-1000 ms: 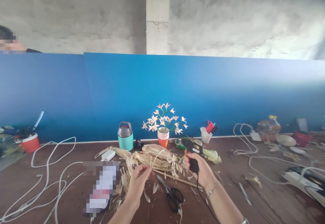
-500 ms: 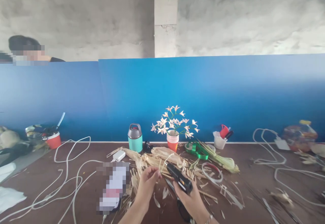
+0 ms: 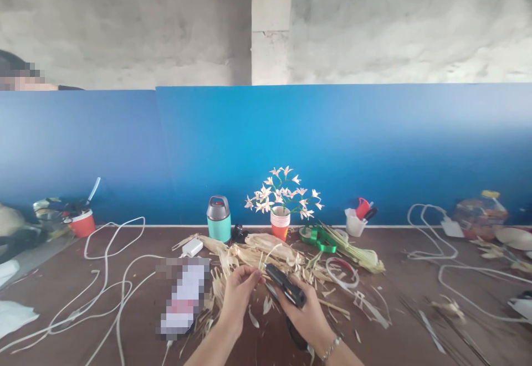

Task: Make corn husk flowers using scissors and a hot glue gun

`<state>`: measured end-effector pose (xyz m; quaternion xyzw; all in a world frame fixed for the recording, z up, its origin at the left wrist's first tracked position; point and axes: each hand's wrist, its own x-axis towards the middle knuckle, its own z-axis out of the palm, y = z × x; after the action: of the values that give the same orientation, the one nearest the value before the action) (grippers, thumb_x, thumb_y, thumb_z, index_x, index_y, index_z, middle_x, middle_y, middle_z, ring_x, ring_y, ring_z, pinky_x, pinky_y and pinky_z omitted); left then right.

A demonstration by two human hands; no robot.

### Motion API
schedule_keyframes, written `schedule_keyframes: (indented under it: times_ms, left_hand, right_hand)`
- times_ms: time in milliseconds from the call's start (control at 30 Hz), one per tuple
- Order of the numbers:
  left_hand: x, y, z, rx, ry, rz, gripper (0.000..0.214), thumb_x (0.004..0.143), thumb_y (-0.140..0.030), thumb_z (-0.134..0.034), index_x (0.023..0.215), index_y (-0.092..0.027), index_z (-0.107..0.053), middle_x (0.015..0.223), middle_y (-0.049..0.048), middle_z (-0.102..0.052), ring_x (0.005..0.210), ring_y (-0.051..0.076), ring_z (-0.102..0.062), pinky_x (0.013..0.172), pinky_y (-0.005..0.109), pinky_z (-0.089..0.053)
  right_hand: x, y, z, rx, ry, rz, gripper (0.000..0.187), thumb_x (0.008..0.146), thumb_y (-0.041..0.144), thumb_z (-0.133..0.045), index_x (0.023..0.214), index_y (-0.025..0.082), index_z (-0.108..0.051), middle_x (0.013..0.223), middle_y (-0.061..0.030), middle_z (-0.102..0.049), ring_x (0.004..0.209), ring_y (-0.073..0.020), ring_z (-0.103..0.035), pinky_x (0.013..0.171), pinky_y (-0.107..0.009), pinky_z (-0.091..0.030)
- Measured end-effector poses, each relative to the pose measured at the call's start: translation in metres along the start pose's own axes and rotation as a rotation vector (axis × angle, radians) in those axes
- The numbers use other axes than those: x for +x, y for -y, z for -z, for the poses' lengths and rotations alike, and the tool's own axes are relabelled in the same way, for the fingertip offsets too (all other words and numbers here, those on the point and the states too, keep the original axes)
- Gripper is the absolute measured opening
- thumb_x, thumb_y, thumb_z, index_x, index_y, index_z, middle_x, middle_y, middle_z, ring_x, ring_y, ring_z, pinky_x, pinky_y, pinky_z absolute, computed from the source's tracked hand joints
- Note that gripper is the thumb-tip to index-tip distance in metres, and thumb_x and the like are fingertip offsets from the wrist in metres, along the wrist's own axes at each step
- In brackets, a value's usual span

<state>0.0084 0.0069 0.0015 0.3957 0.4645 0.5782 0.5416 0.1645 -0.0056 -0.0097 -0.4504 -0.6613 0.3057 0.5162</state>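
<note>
My left hand is closed, pinching a thin pale strip of dried husk between thumb and fingertips; the strip curves up above them. My right hand is wrapped round a black glue gun, its nozzle close to the strip at my left fingertips. Whether the nozzle touches the strip I cannot tell. Dried corn husks lie in a loose heap behind both hands. Beyond them, pale flowers on green stems stand in a stack of red-and-white paper cups.
A phone lies left of my hands, with white cables further left. A teal flask, green ribbon, a tape roll and a white cup of tools stand or lie around the heap. A blue partition closes the back.
The view has shifted slightly, so the table things appear a little higher and further left. The glue gun's nozzle has come nearer my left fingertips. Both hands keep their hold.
</note>
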Motion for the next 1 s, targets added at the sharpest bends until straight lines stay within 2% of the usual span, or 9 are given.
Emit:
schedule_keyframes:
  times_ms: [300,733,1000]
  left_hand:
    - [-0.0066,-0.0054,-0.0040,-0.035,0.044,0.020,0.028,0.063,-0.040,-0.075,0.063,-0.014,-0.063,0.058,0.0011,-0.065,0.049,0.009,-0.050,0.047,0.019,-0.034]
    - [-0.0065,-0.0043,-0.0038,-0.024,0.027,0.009,0.030,0.062,-0.041,-0.075,0.064,-0.014,-0.063,0.058,0.0003,-0.064,0.044,0.008,-0.046,0.044,0.018,-0.030]
    - [-0.0056,-0.0022,-0.0028,-0.034,0.042,0.004,0.031,0.063,-0.042,-0.075,0.064,-0.013,-0.064,0.060,0.0014,-0.064,0.047,0.009,-0.048,0.046,0.020,-0.035]
  right_hand:
    - [0.0012,0.0020,0.0005,-0.038,0.042,-0.008,0.026,0.080,0.034,-0.059,0.093,0.014,-0.070,0.078,-0.0067,-0.072,0.069,-0.0219,-0.064,0.066,-0.029,-0.052]
    - [0.0020,-0.0023,0.0013,-0.061,0.064,-0.025,0.024,0.080,0.030,-0.057,0.094,0.015,-0.070,0.081,-0.0074,-0.073,0.070,-0.0226,-0.066,0.065,-0.029,-0.053]
    - [0.0017,-0.0005,0.0010,-0.083,0.063,-0.023,0.023,0.080,0.030,-0.057,0.091,0.015,-0.071,0.076,-0.0071,-0.072,0.068,-0.0222,-0.065,0.062,-0.028,-0.051]
